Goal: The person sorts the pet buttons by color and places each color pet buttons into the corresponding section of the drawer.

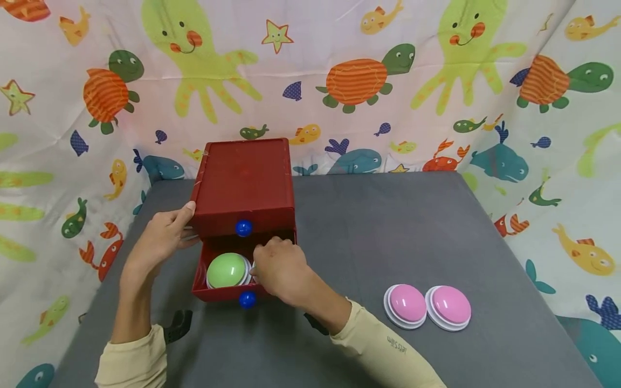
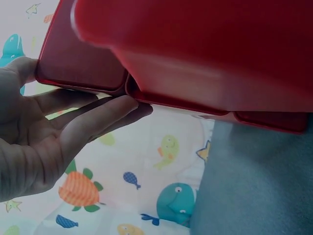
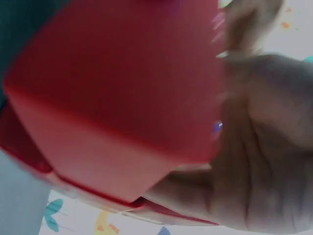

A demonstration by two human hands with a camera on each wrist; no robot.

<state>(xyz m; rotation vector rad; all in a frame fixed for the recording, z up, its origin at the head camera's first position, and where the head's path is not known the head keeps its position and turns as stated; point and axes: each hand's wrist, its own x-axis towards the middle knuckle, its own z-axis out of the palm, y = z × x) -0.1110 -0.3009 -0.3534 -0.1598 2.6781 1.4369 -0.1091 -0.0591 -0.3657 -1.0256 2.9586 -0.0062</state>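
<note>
A red two-drawer box (image 1: 245, 175) stands on the grey table with its lower drawer (image 1: 218, 295) pulled out. My left hand (image 1: 167, 231) rests at its left side, thumb by the top front corner; in the left wrist view the fingers (image 2: 100, 120) lie nearly straight along the side edge. A round green push light (image 1: 226, 270) on a white base sits in the drawer's left half. My right hand (image 1: 281, 269) reaches into the right half, fingers curled down on another white-edged round light, mostly hidden under it. The right wrist view is blurred, showing the right hand (image 3: 264, 142) behind the drawer wall.
Two pink push lights (image 1: 407, 303) on white bases lie side by side on the table (image 1: 378, 231) at the right. Blue round knobs (image 1: 247, 299) stick out from both drawer fronts. A cloth (image 1: 310, 108) with sea animals hangs behind and at the sides.
</note>
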